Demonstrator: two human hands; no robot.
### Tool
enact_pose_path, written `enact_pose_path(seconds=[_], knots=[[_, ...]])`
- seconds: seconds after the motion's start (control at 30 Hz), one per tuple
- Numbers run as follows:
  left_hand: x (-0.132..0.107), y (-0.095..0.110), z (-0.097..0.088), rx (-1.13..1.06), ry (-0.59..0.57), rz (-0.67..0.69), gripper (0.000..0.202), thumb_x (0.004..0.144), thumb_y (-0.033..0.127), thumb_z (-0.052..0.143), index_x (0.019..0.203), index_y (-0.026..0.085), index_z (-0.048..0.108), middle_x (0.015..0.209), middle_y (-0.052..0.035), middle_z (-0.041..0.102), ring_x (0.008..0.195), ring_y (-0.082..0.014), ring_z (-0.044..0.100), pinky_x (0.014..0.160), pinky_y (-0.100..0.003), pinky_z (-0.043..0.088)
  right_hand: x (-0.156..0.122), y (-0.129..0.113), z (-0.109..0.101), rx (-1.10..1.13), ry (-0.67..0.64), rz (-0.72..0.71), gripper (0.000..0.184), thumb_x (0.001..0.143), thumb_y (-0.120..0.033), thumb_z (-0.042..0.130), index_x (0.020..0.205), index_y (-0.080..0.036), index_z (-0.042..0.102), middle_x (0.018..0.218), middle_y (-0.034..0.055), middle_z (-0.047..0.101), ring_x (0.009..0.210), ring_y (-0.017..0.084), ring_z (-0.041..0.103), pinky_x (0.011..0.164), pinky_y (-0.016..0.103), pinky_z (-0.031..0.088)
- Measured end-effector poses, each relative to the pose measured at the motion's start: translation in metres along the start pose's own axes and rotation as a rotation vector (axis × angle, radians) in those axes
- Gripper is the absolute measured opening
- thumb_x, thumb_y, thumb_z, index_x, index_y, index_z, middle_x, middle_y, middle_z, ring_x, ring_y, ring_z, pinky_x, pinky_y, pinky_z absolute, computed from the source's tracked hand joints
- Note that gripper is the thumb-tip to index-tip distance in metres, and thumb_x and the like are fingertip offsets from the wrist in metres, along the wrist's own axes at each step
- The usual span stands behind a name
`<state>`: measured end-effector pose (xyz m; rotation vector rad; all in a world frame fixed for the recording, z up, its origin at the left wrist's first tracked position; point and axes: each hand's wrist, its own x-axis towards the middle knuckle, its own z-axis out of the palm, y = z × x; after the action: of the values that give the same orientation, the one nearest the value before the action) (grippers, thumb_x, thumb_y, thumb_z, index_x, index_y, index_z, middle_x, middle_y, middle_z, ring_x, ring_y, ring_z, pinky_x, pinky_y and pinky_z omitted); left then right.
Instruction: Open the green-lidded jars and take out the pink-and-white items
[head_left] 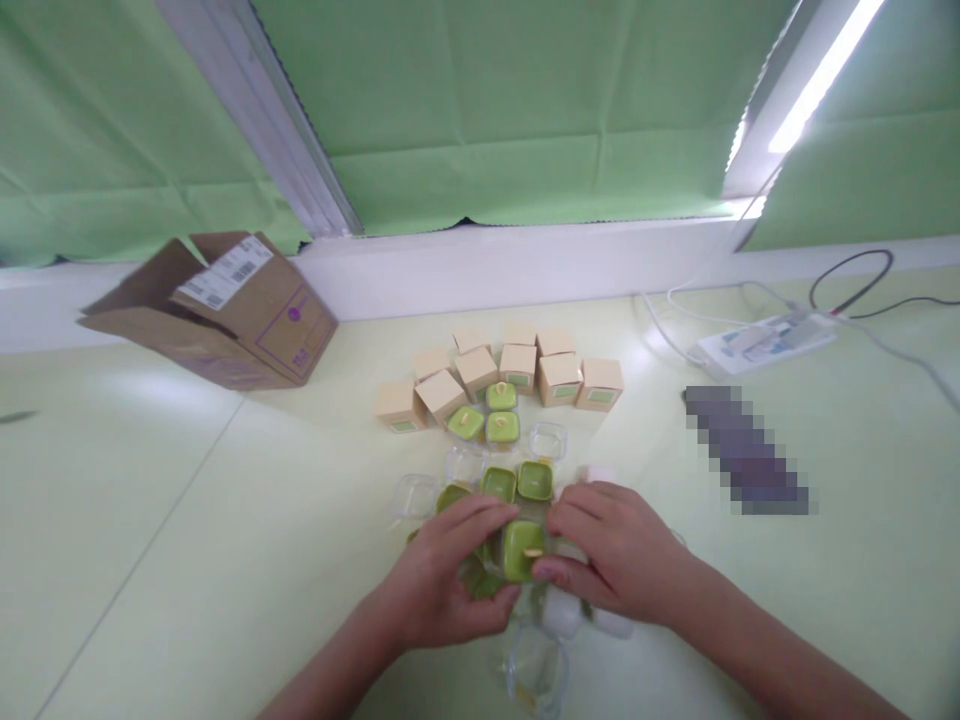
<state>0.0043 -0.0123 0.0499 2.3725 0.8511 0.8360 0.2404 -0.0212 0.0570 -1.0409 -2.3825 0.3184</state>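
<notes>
Both my hands meet over a small green lidded jar (523, 549) near the table's front edge. My left hand (442, 578) curls its fingers round the jar's left side. My right hand (611, 557) pinches its right side, thumb at the lid's small knob. Beyond the hands lie more green lids (517, 483) and clear square jars (415, 496). Further back stand three closed green jars (492, 412). A cluster of several small tan cardboard boxes (501, 375) sits behind them. A clear jar (534, 672) lies below my wrists.
An open brown cardboard carton (225, 310) lies on its side at the back left. A white power strip (765, 342) with cables sits back right, with a blurred dark object (746, 452) in front of it. A green curtain hangs behind the white sill.
</notes>
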Motion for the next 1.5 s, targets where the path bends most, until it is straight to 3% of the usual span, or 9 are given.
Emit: enact_pose_path(seconds=[0.17, 0.3, 0.43, 0.77, 0.93, 1.13, 1.3, 1.5], knots=[[-0.003, 0.002, 0.006, -0.023, -0.031, 0.006, 0.068, 0.065, 0.016, 0.069, 0.13, 0.021, 0.05, 0.116, -0.0127, 0.066, 0.105, -0.026, 0.065, 0.09, -0.036, 0.056, 0.0, -0.004, 0.006, -0.052, -0.04, -0.072, 0.049, 0.101, -0.052, 0.033, 0.075, -0.02, 0.059, 0.072, 0.0025, 0.06, 0.066, 0.019, 0.053, 0.062, 0.034, 0.034], [-0.004, 0.002, 0.008, -0.063, -0.045, -0.001, 0.068, 0.067, 0.018, 0.071, 0.131, 0.021, 0.05, 0.116, -0.0113, 0.067, 0.106, -0.0251, 0.065, 0.092, -0.035, 0.055, 0.001, -0.006, 0.008, -0.048, -0.013, -0.112, 0.047, 0.104, -0.043, 0.031, 0.074, -0.02, 0.059, 0.07, 0.0019, 0.06, 0.064, 0.018, 0.052, 0.061, 0.033, 0.031], [-0.007, -0.001, 0.008, -0.056, -0.064, -0.021, 0.069, 0.069, 0.027, 0.078, 0.132, 0.022, 0.05, 0.119, -0.0121, 0.066, 0.108, -0.0267, 0.065, 0.094, -0.037, 0.054, 0.002, -0.007, 0.008, -0.033, 0.008, -0.141, 0.046, 0.104, -0.039, 0.029, 0.074, -0.02, 0.059, 0.069, 0.0017, 0.059, 0.063, 0.018, 0.05, 0.06, 0.033, 0.03], [-0.002, 0.001, 0.003, -0.102, -0.096, -0.053, 0.064, 0.071, 0.028, 0.079, 0.128, 0.023, 0.052, 0.114, -0.0107, 0.067, 0.104, -0.0246, 0.064, 0.09, -0.036, 0.054, 0.002, -0.007, 0.005, -0.007, 0.013, -0.134, 0.041, 0.103, -0.034, 0.034, 0.074, -0.02, 0.059, 0.072, 0.0019, 0.058, 0.065, 0.017, 0.049, 0.061, 0.033, 0.033], [0.0, 0.002, 0.002, -0.102, -0.064, -0.058, 0.063, 0.069, 0.027, 0.079, 0.126, 0.023, 0.052, 0.113, -0.0091, 0.067, 0.102, -0.0239, 0.064, 0.089, -0.035, 0.053, -0.001, -0.005, 0.005, 0.094, -0.037, -0.049, 0.035, 0.101, -0.033, 0.037, 0.076, -0.019, 0.058, 0.077, 0.0034, 0.056, 0.069, 0.017, 0.05, 0.061, 0.031, 0.035], [0.004, 0.006, -0.002, -0.148, -0.041, -0.079, 0.06, 0.067, 0.023, 0.077, 0.123, 0.023, 0.054, 0.106, -0.0079, 0.068, 0.094, -0.023, 0.065, 0.081, -0.032, 0.053, 0.001, -0.007, 0.001, 0.454, -0.023, 0.093, 0.023, 0.098, -0.026, 0.043, 0.078, -0.019, 0.053, 0.084, 0.0049, 0.057, 0.077, 0.016, 0.053, 0.068, 0.028, 0.043], [0.005, 0.008, -0.003, -0.192, -0.022, -0.106, 0.055, 0.069, 0.025, 0.077, 0.12, 0.022, 0.058, 0.102, -0.0081, 0.069, 0.088, -0.0222, 0.064, 0.076, -0.032, 0.052, 0.006, -0.009, -0.002, 0.58, 0.021, 0.223, 0.028, 0.098, -0.028, 0.044, 0.071, -0.02, 0.049, 0.077, 0.0027, 0.059, 0.07, 0.015, 0.052, 0.067, 0.029, 0.042], [0.004, 0.005, -0.005, -0.246, -0.044, -0.138, 0.052, 0.07, 0.026, 0.076, 0.119, 0.021, 0.062, 0.104, -0.0107, 0.069, 0.09, -0.024, 0.064, 0.077, -0.036, 0.052, 0.007, -0.005, -0.007, 0.752, -0.002, 0.4, 0.034, 0.099, -0.035, 0.043, 0.071, -0.019, 0.054, 0.074, 0.0015, 0.06, 0.071, 0.015, 0.054, 0.065, 0.026, 0.043]])
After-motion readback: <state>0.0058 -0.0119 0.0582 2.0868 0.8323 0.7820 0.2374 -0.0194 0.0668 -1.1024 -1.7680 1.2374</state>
